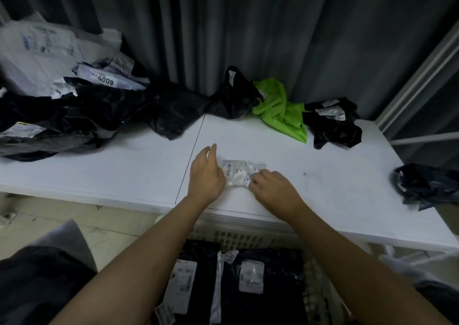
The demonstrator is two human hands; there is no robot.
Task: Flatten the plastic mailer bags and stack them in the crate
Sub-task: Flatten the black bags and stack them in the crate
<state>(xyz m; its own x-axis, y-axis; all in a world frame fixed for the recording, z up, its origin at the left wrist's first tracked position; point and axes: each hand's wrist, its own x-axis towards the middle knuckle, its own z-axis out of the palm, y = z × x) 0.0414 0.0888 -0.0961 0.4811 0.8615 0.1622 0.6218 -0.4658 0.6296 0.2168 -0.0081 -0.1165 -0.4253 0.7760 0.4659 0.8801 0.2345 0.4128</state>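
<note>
Mailer bag (239,174), small, pale, crumpled, looks light, limp and slippery: left hand (206,173) presses 1 end with straight fingers, right hand (272,188) pinches the other.

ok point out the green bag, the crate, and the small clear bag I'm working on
green bag (280,108), head view, middle of its crumpled body
crate (238,237), head view, its far lattice wall
clear bag (239,173), head view, its centre between the hands
</note>
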